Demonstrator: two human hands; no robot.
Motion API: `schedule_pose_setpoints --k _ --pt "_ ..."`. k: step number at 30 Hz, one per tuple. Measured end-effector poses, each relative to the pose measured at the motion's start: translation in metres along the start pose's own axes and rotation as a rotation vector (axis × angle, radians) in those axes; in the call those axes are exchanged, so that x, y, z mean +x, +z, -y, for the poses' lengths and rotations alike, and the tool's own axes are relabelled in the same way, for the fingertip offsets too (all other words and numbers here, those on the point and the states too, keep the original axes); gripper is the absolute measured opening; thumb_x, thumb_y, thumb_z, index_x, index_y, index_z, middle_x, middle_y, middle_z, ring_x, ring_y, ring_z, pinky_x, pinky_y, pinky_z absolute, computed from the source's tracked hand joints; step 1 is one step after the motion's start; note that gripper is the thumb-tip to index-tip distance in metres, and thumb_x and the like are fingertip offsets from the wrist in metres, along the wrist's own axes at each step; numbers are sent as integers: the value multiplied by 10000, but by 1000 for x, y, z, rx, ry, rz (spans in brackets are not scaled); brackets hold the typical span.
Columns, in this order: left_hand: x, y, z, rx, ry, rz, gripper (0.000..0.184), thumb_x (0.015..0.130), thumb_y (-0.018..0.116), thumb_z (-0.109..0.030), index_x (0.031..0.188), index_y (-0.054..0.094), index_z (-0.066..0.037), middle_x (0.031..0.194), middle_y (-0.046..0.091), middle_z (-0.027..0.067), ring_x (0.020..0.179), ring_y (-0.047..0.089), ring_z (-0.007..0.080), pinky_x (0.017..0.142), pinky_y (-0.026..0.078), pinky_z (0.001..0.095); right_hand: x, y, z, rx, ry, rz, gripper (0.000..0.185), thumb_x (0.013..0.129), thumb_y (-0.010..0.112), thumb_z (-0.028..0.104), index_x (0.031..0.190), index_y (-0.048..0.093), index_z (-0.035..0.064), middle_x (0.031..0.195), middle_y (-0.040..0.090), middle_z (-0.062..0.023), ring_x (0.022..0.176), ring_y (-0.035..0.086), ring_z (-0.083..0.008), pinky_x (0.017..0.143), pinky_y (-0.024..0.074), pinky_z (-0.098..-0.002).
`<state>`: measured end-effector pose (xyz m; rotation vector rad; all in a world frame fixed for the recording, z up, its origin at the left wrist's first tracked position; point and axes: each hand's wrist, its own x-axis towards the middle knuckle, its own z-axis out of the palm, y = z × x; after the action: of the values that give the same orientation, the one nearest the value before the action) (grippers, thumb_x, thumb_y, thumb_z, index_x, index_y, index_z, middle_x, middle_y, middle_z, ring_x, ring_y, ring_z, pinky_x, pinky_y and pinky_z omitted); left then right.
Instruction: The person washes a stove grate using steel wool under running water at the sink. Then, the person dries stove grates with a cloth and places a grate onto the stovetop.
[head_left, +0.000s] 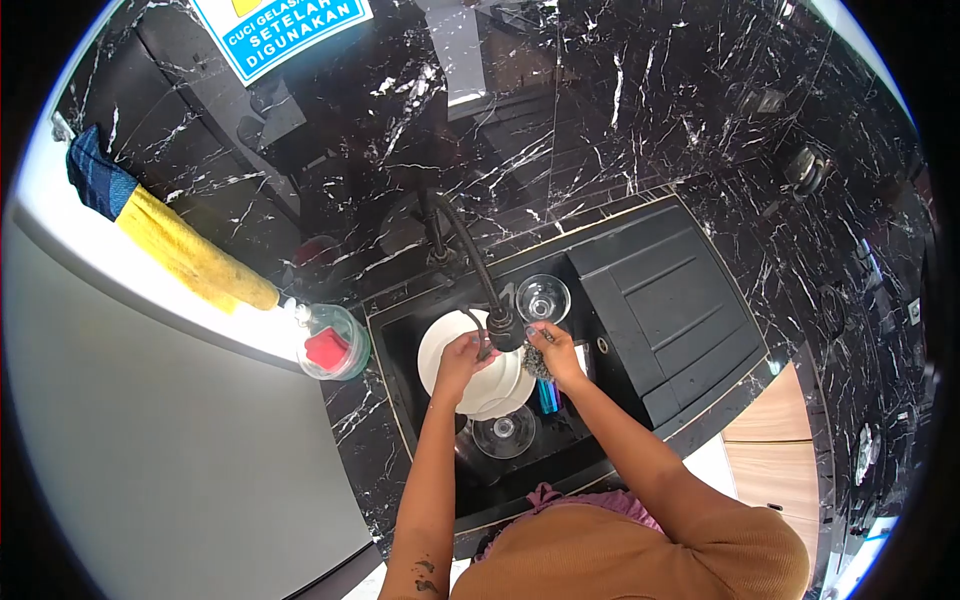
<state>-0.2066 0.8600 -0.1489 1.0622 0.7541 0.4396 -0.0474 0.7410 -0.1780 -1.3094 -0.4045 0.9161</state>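
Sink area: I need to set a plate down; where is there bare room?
The drainboard right of the basin looks bare, as does the counter strip between grey panel and basin, below the tub. Mid-basin is crowded: plates, glass dishes, left hand, right hand.

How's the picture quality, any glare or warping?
In the head view, fisheye distortion bows the grey surface and blackens the corners; also in the head view, the white strip beside the yellow towel is overexposed, the marble wall carries reflections, and the left hand and right hand look fairly clear.
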Motion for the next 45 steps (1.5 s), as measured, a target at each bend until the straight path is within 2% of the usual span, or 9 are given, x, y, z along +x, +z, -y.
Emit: schedule_pose_setpoints --k 2,11,14,17,23,29,32,44,45 --pt "-6 0 -3 34 -20 14 298 1012 396 -167 1197 544 12 1036 647 133 946 666 238 861 538 320 -3 2 2 -13 9 -1 111 887 643 149 946 661 56 794 609 35 700 507 -40 626 398 -215" --pt "-13 0 0 105 -71 -1 291 994 387 -136 1194 562 -18 1038 667 127 939 668 198 809 535 310 -6 -7 -1 -57 48 42 162 892 643 181 982 659 48 807 640 7 711 527 -68 659 420 -240" --pt "-13 0 4 180 -20 -57 288 958 462 -109 1220 540 -18 1025 664 120 900 665 188 762 538 292 -10 -7 5 -162 50 73 105 921 600 132 964 641 46 826 620 28 739 564 -56 664 446 -230" --pt "-8 -2 14 131 199 -146 402 894 553 -57 1282 457 -14 1003 657 118 870 658 182 686 536 272 -16 -9 3 -103 79 98 174 906 628 210 957 652 45 809 638 5 718 537 -71 669 424 -239" --pt "-8 5 20 229 279 -198 530 832 614 -23 1296 357 -10 927 651 125 772 657 182 586 519 267 -36 -15 11 -27 190 109 191 908 630 233 946 649 46 825 637 5 749 541 -77 702 424 -249" --pt "-12 12 20 171 222 -253 306 870 572 -30 1136 422 -17 707 637 103 572 617 141 470 474 255 -42 -28 -1 -207 154 115 196 902 632 235 961 654 48 881 645 -9 868 557 -98 809 410 -260" --pt "-16 9 24 131 209 -276 213 889 552 -39 1065 434 -23 671 628 105 530 591 120 428 449 248 -47 -26 2 -220 207 108 193 889 638 222 959 653 43 905 646 -16 888 557 -105 828 402 -263" --pt "-31 9 20 86 234 -357 159 890 548 -55 1017 461 -18 624 605 78 470 538 104 402 416 239 -52 -18 10 -240 221 205 193 882 643 213 983 647 49 945 619 9 910 533 -95 835 387 -252" --pt "-32 7 22 183 231 -381 196 876 572 -67 1034 470 -12 683 618 96 530 562 131 459 442 267 -52 -18 10 -232 224 209 191 881 643 210 981 647 48 946 620 9 912 535 -95 838 388 -252"
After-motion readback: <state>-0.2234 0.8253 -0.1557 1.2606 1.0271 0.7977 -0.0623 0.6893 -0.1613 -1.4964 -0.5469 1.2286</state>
